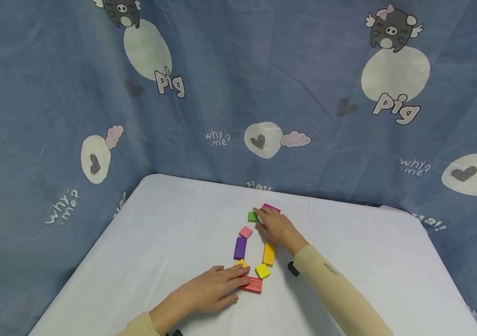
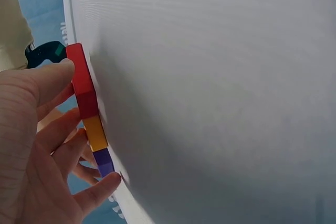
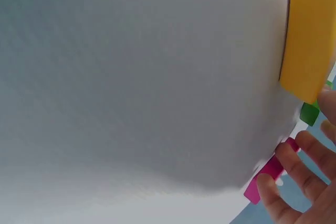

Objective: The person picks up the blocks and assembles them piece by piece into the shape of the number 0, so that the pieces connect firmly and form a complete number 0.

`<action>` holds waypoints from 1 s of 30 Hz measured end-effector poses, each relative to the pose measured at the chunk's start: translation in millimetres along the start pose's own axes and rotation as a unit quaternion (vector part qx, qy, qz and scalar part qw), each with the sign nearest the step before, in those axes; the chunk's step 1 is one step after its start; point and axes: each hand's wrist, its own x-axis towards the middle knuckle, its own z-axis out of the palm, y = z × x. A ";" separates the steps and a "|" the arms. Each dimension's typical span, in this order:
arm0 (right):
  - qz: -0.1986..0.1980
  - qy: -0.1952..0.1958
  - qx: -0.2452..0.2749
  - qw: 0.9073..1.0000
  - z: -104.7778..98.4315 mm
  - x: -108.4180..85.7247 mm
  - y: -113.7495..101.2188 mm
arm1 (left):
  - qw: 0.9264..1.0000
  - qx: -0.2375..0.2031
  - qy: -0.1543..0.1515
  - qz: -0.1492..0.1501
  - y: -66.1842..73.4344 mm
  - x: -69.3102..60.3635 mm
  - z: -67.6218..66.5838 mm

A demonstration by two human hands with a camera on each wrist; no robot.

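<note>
On the white tabletop, my left hand [image 1: 210,289] reaches over a red block [image 1: 253,285] with fingers fairly straight, some resting on or against it. A small orange-yellow block [image 1: 242,263] lies at its fingertips. In the left wrist view, the thumb touches the red block [image 2: 83,80]. My right hand [image 1: 279,227] is at the far end, its fingers spread by a magenta block [image 1: 273,208] and close to a green block [image 1: 252,217]. Its fingertips appear to touch the magenta block [image 3: 270,171] in the right wrist view.
A purple block [image 1: 240,248] and a pink block [image 1: 245,232] continue the left side of the loop. A long orange-yellow block [image 1: 269,254] and a yellow block [image 1: 262,271] lie on the right. A blue patterned curtain [image 1: 204,93] hangs behind the table.
</note>
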 end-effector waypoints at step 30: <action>-0.053 0.039 -0.014 0.998 2.4 6.2 -0.2 | 1.000 -0.010 0.008 -0.002 2.0 -1.1 -0.6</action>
